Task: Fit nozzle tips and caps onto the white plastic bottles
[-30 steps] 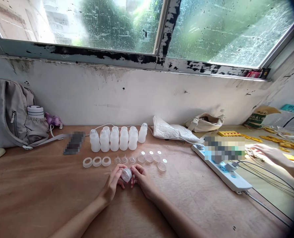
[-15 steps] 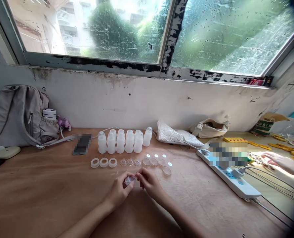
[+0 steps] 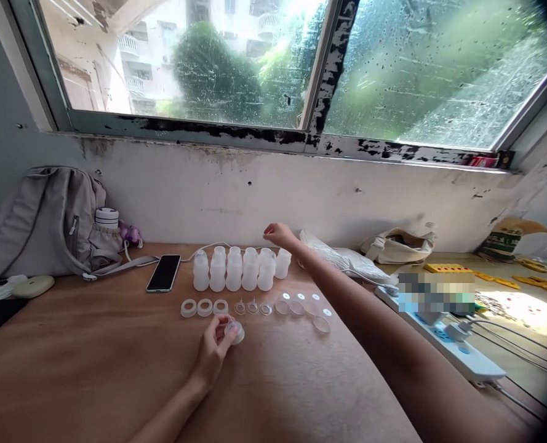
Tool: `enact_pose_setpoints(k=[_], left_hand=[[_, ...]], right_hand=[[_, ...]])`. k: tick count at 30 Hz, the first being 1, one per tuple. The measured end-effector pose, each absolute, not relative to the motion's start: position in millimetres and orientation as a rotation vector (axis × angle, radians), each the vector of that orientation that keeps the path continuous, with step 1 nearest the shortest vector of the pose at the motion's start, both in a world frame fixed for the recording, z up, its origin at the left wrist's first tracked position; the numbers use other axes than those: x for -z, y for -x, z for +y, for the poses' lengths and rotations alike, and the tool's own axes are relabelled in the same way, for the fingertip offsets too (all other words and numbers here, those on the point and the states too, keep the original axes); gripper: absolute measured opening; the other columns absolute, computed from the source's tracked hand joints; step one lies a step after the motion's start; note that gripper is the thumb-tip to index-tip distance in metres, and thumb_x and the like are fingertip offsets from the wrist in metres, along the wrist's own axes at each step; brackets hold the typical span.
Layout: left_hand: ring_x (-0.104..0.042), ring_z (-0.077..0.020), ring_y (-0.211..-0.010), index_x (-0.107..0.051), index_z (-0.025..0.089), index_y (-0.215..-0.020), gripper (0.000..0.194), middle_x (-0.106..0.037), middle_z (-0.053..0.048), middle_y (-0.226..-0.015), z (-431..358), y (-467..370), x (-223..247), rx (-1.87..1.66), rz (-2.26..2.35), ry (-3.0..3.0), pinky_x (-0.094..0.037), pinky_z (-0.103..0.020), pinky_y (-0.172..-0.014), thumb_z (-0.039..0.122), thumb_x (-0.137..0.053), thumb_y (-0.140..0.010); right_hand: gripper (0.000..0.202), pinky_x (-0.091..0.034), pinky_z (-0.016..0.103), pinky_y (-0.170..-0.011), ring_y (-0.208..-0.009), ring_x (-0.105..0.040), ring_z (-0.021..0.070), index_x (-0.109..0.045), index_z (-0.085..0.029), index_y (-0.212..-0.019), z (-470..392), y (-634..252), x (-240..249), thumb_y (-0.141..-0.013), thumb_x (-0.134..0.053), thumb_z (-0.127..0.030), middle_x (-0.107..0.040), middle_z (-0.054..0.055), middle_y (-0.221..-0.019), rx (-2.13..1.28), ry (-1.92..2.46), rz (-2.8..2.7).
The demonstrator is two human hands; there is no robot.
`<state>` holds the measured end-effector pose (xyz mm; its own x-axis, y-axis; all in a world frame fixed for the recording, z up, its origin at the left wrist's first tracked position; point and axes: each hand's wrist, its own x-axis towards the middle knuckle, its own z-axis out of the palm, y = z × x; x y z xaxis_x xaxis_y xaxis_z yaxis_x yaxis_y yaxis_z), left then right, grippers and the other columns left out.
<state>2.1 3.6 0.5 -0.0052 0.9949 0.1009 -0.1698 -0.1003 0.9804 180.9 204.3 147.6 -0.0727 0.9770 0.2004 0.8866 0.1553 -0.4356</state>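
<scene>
My left hand (image 3: 213,351) is closed around a translucent white bottle collar (image 3: 237,334), held just over the table. My right hand (image 3: 280,235) reaches forward above the rightmost white bottle (image 3: 282,264), its fingers pinched together; anything in them is hidden. Several more translucent white bottles (image 3: 234,271) stand upright to the left of that one. In front of them lie three white rings (image 3: 204,301), then three clear teats (image 3: 252,301) with pointed tips. Several clear discs (image 3: 321,325) and small white discs (image 3: 327,312) continue the row rightward.
A phone (image 3: 163,273) and grey backpack (image 3: 47,215) are at left. A white padded packet (image 3: 347,261) and cloth pouch (image 3: 400,246) sit by the wall. A white power strip (image 3: 458,347) with cables crosses the right side, near yellow pieces (image 3: 497,281).
My right hand has left the collar in my left hand and moved forward over the rightmost bottle. The left hand keeps the collar. Another hand at the far right has gone from view.
</scene>
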Motion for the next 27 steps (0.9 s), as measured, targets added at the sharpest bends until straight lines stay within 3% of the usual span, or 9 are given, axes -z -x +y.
enact_pose_setpoints(k=[4, 9, 13, 16, 20, 24, 27], left_hand=[[-0.055, -0.0154, -0.072, -0.05, 0.016, -0.083, 0.027, -0.057, -0.003, -0.078, 2, -4, 2, -1.342, 1.019, -1.177, -0.044, -0.025, -0.066, 0.038, -0.058, -0.07], [-0.055, -0.0158, -0.073, -0.05, 0.016, -0.085, 0.028, -0.057, -0.005, -0.08, 3, -3, 5, -1.305, 1.004, -1.219, -0.044, -0.025, -0.067, 0.04, -0.057, -0.071], [-0.055, -0.0162, -0.074, -0.051, 0.016, -0.083, 0.029, -0.057, -0.005, -0.081, 4, -3, 4, -1.315, 1.027, -1.176, -0.044, -0.025, -0.067, 0.04, -0.059, -0.069], [-0.055, -0.0151, -0.073, -0.051, 0.016, -0.083, 0.028, -0.056, -0.004, -0.08, 4, -3, 3, -1.316, 1.01, -1.15, -0.044, -0.024, -0.065, 0.039, -0.059, -0.069], [-0.056, -0.0161, -0.076, -0.051, 0.016, -0.087, 0.03, -0.057, -0.005, -0.085, 4, -2, 0, -1.314, 1.028, -1.112, -0.045, -0.025, -0.064, 0.039, -0.057, -0.07], [-0.057, -0.0175, -0.079, -0.053, 0.016, -0.092, 0.033, -0.058, -0.006, -0.086, 4, 0, 0, -1.331, 1.071, -1.086, -0.046, -0.027, -0.067, 0.04, -0.055, -0.071], [-0.056, -0.0179, -0.081, -0.054, 0.016, -0.092, 0.032, -0.059, -0.006, -0.088, 6, 1, 3, -1.357, 1.085, -1.072, -0.046, -0.027, -0.067, 0.04, -0.054, -0.072]], right_hand=[[0.012, -0.045, 0.025, -0.058, -0.07, -0.06, 0.019, -0.064, -0.013, -0.066, 228, -170, -128, -0.056, -0.07, -0.017, -0.064, 0.008, -0.071, -0.365, 1.936, -2.057], [0.024, -0.046, 0.027, -0.053, -0.059, -0.059, 0.0159, -0.063, -0.012, -0.067, 236, -170, -114, -0.05, -0.074, -0.025, -0.063, 0.005, -0.065, -0.412, 2.081, -2.076], [0.02, -0.045, 0.027, -0.055, -0.061, -0.059, 0.0173, -0.064, -0.011, -0.072, 235, -174, -120, -0.055, -0.07, -0.019, -0.062, 0.008, -0.068, -0.351, 2.071, -2.054], [0.021, -0.044, 0.029, -0.063, -0.076, -0.059, 0.0215, -0.063, -0.011, -0.082, 231, -178, -134, -0.062, -0.064, -0.018, -0.062, 0.011, -0.078, -0.223, 1.995, -2.008], [0.035, -0.04, 0.031, -0.075, -0.095, -0.051, 0.0232, -0.051, -0.013, -0.108, 212, -186, -162, -0.077, -0.048, -0.029, -0.054, 0.013, -0.103, 0.008, 1.843, -1.867], [0.041, -0.041, 0.032, -0.073, -0.081, -0.053, 0.0197, -0.05, -0.013, -0.108, 172, -191, -182, -0.077, -0.047, -0.039, -0.054, 0.012, -0.098, 0.184, 1.435, -1.624], [0.038, -0.043, 0.03, -0.065, -0.068, -0.053, 0.0154, -0.054, -0.014, -0.1, 130, -190, -172, -0.078, -0.046, -0.044, -0.056, 0.008, -0.089, 0.064, 1.249, -1.646]])
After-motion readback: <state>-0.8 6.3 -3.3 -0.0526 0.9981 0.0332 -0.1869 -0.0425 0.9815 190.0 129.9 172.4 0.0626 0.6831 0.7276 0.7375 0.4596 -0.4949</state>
